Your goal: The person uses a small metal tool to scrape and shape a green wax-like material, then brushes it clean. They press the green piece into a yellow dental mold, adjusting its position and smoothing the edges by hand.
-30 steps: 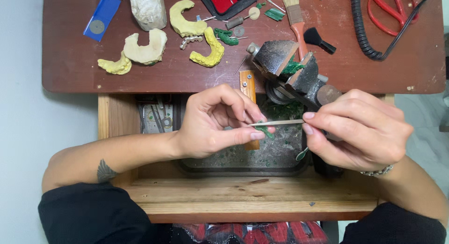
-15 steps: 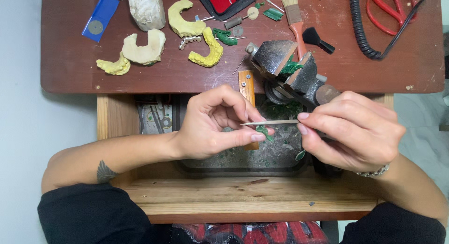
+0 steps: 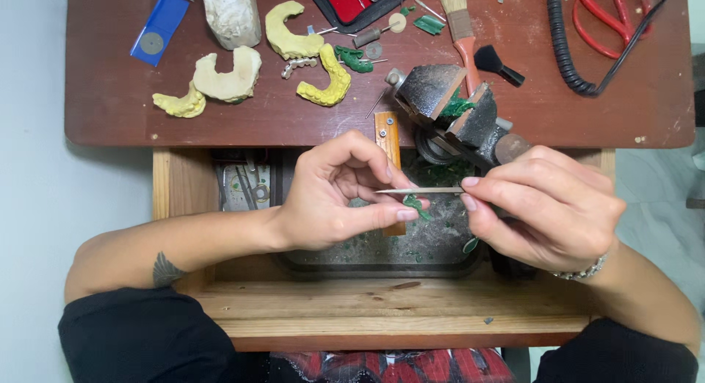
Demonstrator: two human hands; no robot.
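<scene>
my left hand point(image 3: 330, 199) pinches small green wax piece point(image 3: 416, 205) over the open drawer tray point(image 3: 440, 243) | right hand point(image 3: 543, 207) clamped on thin metal tool point(image 3: 420, 190), tip at the piece | risk: too much push may snap the wax or drop it among green shavings

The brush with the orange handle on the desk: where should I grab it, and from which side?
Probably by the orange handle, coming from above. The brush lies flat on the desk, bristles pointing away from the person. The handle's lower end runs against the vise, so pinch its upper half across the width, just below the bristles, where both sides look free.
</scene>
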